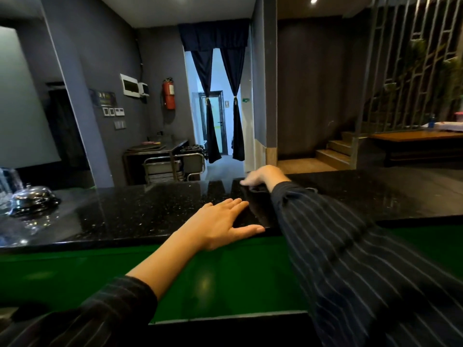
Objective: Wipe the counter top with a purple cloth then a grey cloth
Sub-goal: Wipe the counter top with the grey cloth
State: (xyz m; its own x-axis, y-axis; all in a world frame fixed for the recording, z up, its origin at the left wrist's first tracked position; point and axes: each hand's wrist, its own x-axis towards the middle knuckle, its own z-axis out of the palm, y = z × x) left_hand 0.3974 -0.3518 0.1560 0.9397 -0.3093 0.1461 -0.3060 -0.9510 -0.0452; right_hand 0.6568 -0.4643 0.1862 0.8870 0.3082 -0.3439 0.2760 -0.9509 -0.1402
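The black speckled counter top [150, 209] runs across the view in front of me. My left hand [225, 222] lies flat on it near the front edge, fingers spread, holding nothing. My right hand [263, 175] reaches across to the far edge, palm down with fingers curled; whatever is under it is hidden. A darker patch [258, 209] lies on the counter between the two hands. I cannot tell whether it is a cloth or a reflection. I cannot make out a purple or a grey cloth.
A shiny metal dome [33, 197] and a glass piece [8, 186] stand on the counter's left end. A green lower surface [213, 279] sits below the front edge. Beyond are a metal trolley [175, 166], a curtained doorway and steps [335, 151].
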